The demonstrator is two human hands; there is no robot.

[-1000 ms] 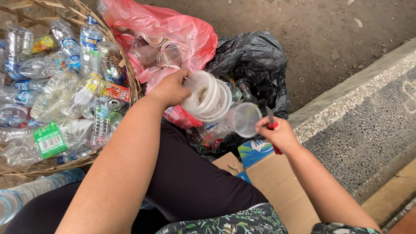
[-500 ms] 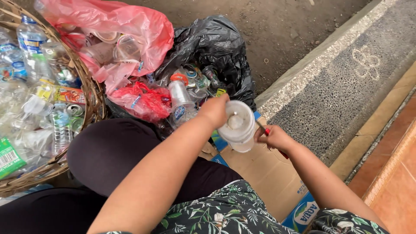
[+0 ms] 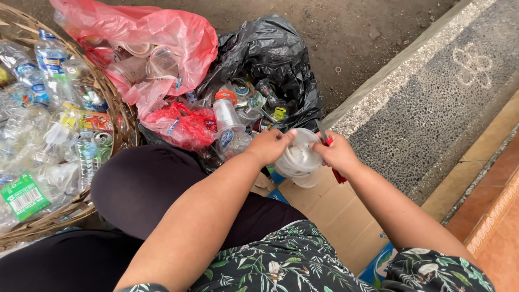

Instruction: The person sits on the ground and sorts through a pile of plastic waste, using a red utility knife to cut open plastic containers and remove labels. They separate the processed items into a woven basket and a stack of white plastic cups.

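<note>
My left hand [image 3: 268, 145] grips the rim of a clear plastic cup [image 3: 298, 159], held over a flattened cardboard box [image 3: 338, 213] in front of my lap. My right hand [image 3: 338, 152] meets the cup from the right and holds a small red-handled cutter [image 3: 331, 152], its blade pointing up past the cup's edge. The cup looks stacked inside another one. Both hands touch the cup.
A woven basket [image 3: 113, 108] full of plastic bottles stands at my left. A red plastic bag [image 3: 162, 38] with cups and an open black bag [image 3: 270, 54] of cups and bottles lie ahead. A stone kerb [image 3: 432, 97] runs along the right.
My left hand took a stack of cups from beside the red bag and brought it down to my right hand. Both hands now meet on one cup over the cardboard.
</note>
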